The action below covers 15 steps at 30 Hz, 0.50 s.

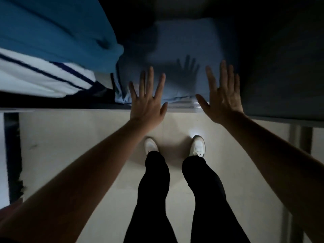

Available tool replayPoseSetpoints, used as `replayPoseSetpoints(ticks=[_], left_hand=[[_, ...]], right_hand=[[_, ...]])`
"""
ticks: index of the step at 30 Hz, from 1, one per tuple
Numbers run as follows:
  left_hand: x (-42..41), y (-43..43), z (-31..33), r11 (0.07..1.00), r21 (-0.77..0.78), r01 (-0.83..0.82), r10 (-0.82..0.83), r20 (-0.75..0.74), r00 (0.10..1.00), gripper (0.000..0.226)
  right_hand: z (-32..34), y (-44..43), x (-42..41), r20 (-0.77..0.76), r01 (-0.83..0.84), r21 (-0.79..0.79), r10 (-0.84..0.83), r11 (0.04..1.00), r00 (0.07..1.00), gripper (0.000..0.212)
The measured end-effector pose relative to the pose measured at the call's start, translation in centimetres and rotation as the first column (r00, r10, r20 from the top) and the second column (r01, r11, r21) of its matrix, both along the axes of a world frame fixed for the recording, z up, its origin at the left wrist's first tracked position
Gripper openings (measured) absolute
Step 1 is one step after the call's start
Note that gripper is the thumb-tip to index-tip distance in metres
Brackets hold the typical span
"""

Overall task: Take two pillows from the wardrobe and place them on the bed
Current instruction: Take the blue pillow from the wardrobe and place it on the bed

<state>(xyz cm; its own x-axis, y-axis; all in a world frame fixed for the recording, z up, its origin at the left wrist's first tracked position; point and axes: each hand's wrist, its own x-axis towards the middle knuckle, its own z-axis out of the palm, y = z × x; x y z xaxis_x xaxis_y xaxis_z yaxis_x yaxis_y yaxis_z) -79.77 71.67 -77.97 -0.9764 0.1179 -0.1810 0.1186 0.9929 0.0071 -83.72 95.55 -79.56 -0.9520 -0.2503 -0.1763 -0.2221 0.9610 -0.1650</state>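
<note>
2 bare hands reach toward a grey-blue pillow (177, 67) lying in what looks like the dim wardrobe compartment (273, 71). Left hand (149, 106) and right hand (223, 100) hover at the pillow's near edge, fingers spread wide, grasping nothing. Left of the pillow sits folded blue and striped bedding (45, 50).

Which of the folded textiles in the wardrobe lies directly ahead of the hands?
The plain grey-blue pillow, shadowed by a hand; the brighter blue fabric and white navy-striped fabric lie left.
</note>
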Motion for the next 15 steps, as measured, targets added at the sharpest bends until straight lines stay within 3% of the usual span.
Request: replayPoseSetpoints(ticks=[8,15], left_hand=[[-2.9,-2.4,-21.9,1.0,-0.014,0.021,-0.019,0.091,0.996,0.103],[-6.5,-2.2,-34.7,0.996,-0.055,0.065,-0.059,0.094,0.994,0.124]], right_hand=[[-21.3,-2.6,-0.9,0.128,-0.082,0.085,0.071,0.993,0.989,0.089],[-33.6,-1.5,-3.0,0.02,-0.094,0.149,0.092,0.984,0.996,0.101]])
